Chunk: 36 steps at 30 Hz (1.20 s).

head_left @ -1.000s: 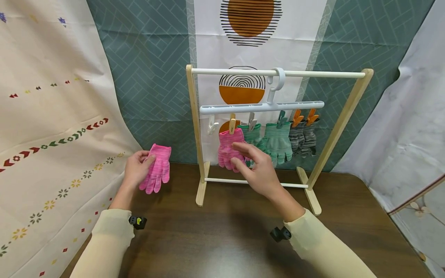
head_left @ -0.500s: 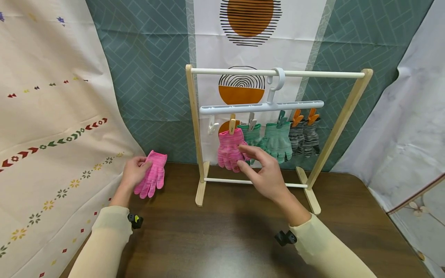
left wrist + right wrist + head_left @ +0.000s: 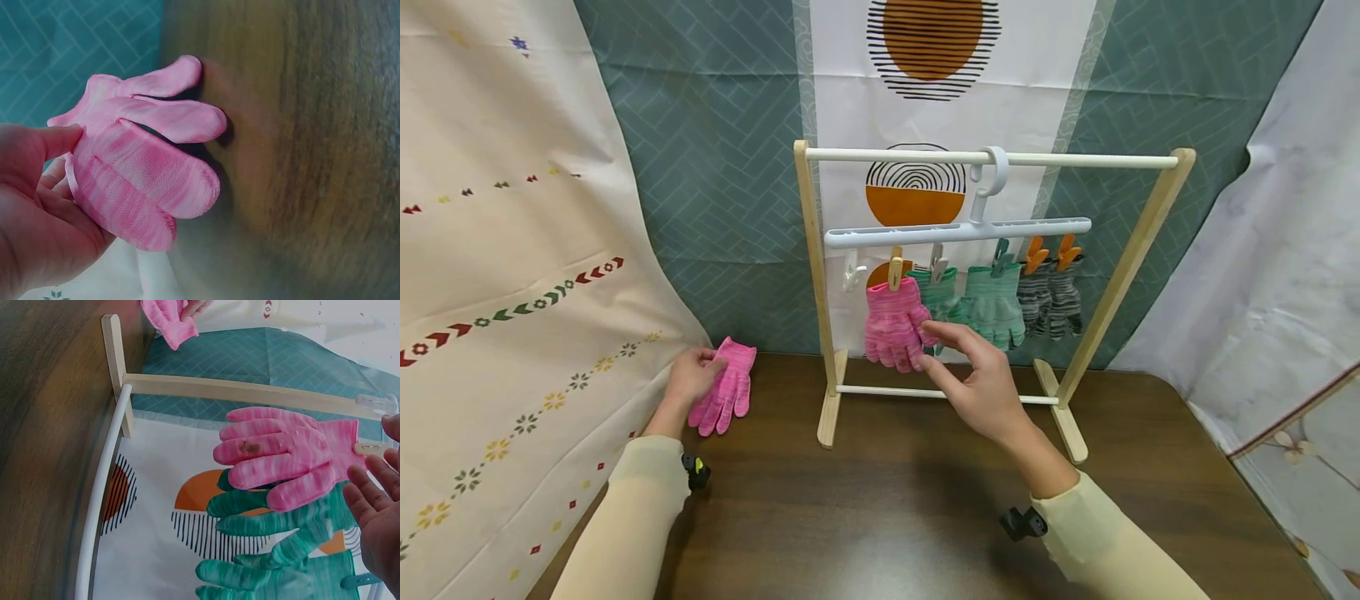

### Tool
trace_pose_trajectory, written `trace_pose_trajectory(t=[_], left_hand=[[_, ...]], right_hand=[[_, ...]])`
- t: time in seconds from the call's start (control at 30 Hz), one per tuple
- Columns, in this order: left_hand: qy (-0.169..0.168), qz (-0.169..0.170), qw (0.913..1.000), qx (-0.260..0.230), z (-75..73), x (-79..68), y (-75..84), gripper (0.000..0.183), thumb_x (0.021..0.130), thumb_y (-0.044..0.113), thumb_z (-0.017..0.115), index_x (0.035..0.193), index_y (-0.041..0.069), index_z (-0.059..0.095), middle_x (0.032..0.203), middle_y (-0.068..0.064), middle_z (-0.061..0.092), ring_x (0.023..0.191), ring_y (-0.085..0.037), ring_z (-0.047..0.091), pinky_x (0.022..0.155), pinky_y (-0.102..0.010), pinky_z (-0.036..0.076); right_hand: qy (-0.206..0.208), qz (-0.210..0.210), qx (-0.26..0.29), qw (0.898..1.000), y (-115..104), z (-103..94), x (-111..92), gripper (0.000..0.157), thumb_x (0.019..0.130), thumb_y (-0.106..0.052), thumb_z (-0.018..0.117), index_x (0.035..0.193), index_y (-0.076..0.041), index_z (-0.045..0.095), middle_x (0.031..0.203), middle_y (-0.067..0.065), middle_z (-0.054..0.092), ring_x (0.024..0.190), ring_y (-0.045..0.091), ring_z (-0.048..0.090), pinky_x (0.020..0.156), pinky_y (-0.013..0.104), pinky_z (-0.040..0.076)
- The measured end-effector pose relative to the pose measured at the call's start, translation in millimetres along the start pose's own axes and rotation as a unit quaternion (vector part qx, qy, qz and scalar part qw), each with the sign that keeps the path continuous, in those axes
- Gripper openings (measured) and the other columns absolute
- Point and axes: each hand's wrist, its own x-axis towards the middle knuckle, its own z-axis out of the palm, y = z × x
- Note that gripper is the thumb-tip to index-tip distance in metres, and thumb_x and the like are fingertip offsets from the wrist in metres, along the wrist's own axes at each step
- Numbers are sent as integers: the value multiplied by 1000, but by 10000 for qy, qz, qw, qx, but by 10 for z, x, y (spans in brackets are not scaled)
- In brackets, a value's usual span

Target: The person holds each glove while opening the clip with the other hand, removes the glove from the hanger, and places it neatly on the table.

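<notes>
My left hand (image 3: 691, 375) pinches a pink knit glove (image 3: 144, 169) near its cuff between thumb and fingers, low over the table at the left. The glove's fingers point down toward the tabletop. Another pink glove (image 3: 892, 327) hangs from a tan clothespin (image 3: 896, 268) on the hanger. Just in front of that glove is my right hand (image 3: 981, 379), its fingers loosely bent with nothing between them. In the right wrist view the fingers (image 3: 372, 494) appear beside the hung glove's cuff; I cannot tell whether they touch it.
A wooden rack (image 3: 811, 275) carries the pale blue hanger (image 3: 910, 236). Two green gloves (image 3: 992, 304) and dark grey gloves (image 3: 1063, 302) hang toward the right. A white clip (image 3: 852, 272) at the left end holds nothing. Below is a brown table (image 3: 865, 517); patterned cloth surrounds it.
My left hand has lowered the pink glove slightly toward the table and to the left. My right hand has shifted slightly right and down beside the hung pink glove.
</notes>
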Motion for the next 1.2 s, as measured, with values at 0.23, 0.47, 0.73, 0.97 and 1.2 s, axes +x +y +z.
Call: trace_pose_trajectory(t=[0.23,0.47,0.73,0.97,1.2], left_hand=[[23,-29,9999,131,87,65,-98,37,105,14,61,123,-17,63,107,-32,65,98,-42,62,83,-49,50],[-149,-403,9988,220,153,73,-163,37,105,16,60,126,-14,61,112,-31,63,102,-41,61,88,-53,51],[-151,-424,9976,532,200,-2,-147,41,101,17,62,129,-13,60,114,-32,68,106,-47,64,92,-59,51],[-50,-418,9955,847,208,-25,-171,41,101,20,61,130,-9,60,118,-31,67,104,-47,64,91,-61,50],[-121,-495,9945,914,190,-42,-156,41,101,19,61,132,-7,59,117,-29,67,103,-44,64,89,-59,51]], right_hand=[[110,-44,-175,9998,11,-41,-38,45,95,-4,80,138,-6,68,135,8,70,125,27,66,107,39,52],[82,-6,-200,9998,30,-62,-69,44,95,-4,79,138,-2,67,136,11,69,127,26,65,107,40,51],[172,112,-373,9991,57,-122,-90,46,95,-5,80,140,-7,67,138,7,69,125,26,65,103,46,53],[225,87,-349,9991,76,-166,-62,46,96,-4,79,140,-5,66,138,8,69,124,29,66,102,51,53],[297,8,-405,9987,67,-188,-20,46,95,-3,79,139,-5,67,137,7,69,124,27,66,104,42,53]])
